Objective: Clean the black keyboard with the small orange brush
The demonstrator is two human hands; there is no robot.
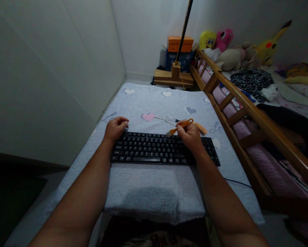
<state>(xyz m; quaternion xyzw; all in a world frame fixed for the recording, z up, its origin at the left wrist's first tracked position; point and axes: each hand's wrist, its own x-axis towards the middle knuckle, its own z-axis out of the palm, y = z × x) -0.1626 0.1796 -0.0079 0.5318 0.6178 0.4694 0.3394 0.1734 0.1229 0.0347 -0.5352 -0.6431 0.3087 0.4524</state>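
Observation:
A black keyboard (148, 148) lies lengthwise across the cloth-covered table in front of me. My right hand (191, 136) pinches a small orange brush (186, 123) above the right part of the keys. The brush's pale bristles (169, 134) point left and down at the keyboard's top row; I cannot tell if they touch. At the far left corner of the keyboard is my left hand (115, 128), its fingers curled inward. Whatever those fingers hold, if anything, is hidden. Beyond the right hand lie a thin wire tool (170, 119) with a dark handle and an orange flat piece (201, 128), partly covered.
A light blue cloth (154, 185) with hearts covers the table. A thin pale stick (160, 118) lies behind the keyboard. The cable (237, 182) runs off to the right. A wooden bed rail (248, 106) borders the right side; a pale wall panel (53, 79) borders the left.

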